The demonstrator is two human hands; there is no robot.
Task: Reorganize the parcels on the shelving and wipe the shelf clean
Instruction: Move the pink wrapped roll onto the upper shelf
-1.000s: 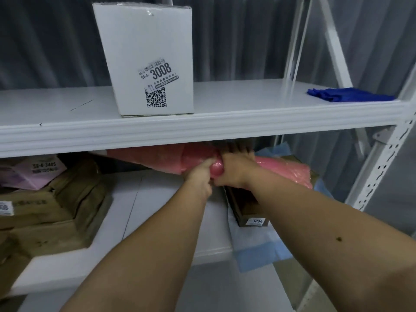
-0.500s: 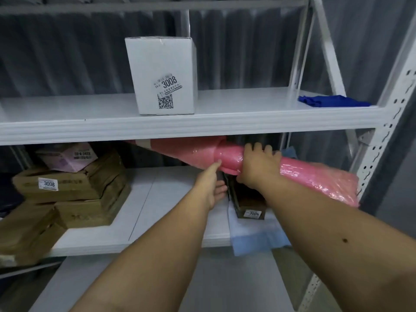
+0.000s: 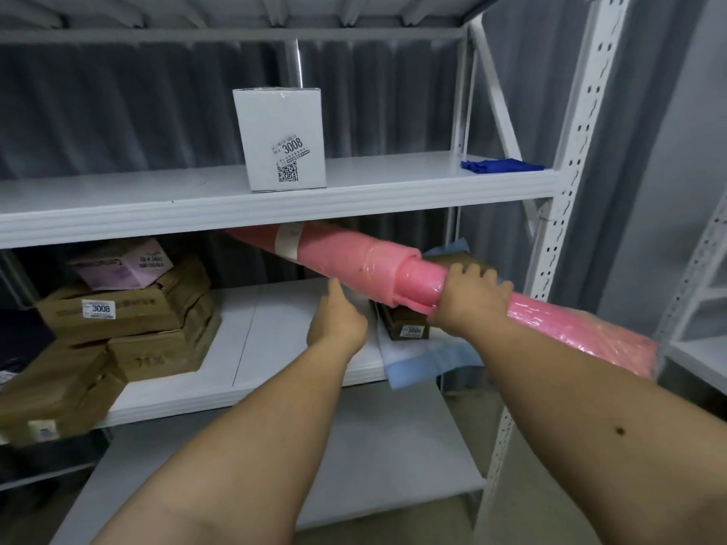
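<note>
The right hand [image 3: 470,297] grips the long pink plastic-wrapped roll [image 3: 354,259] around its middle; the roll slants from under the white metal shelf [image 3: 275,214] above the hand. The left hand [image 3: 336,322], fingers relaxed, sits just below the roll, holding nothing.

So all you really see of the person is two bare forearms coming up from the bottom of the frame, no sleeves anywhere in view, nothing on the wrists either as far as I can tell: no watch, no band, no gloves. The left hand [image 3: 339,323] sits around the centre of the frame, the right hand [image 3: 470,296] a bit right of centre. Both are bare, no rings visible on the fingers that show. One detail: the right forearm has a small dark mole, lower right of the frame. Upper arms are cut off by the bottom edge.
</note>
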